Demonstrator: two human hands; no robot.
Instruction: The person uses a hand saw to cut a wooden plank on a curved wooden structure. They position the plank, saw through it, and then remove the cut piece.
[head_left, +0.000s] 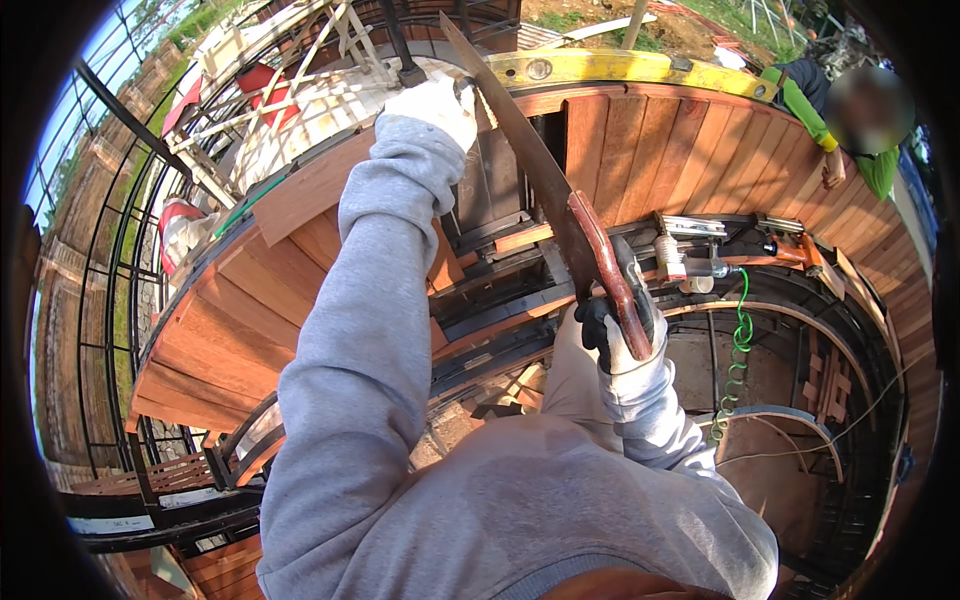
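Brown saw handle (604,262) is gripped by fingers of the right hand (602,330); the left hand (434,112) curls near the blade (525,140), its hold unclear.

A curved deck (225,345) of reddish-brown planks (655,150) runs over a black metal frame (500,320). A yellow spirit level (620,68) lies along its outer edge, a board (312,188) across the left-hand planks, a silver tool (692,228) at the inner edge.

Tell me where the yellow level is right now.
In the head view, the yellow level lies at the upper right, along the far edge of the reddish planks, between the saw blade and the co-worker's green sleeve.
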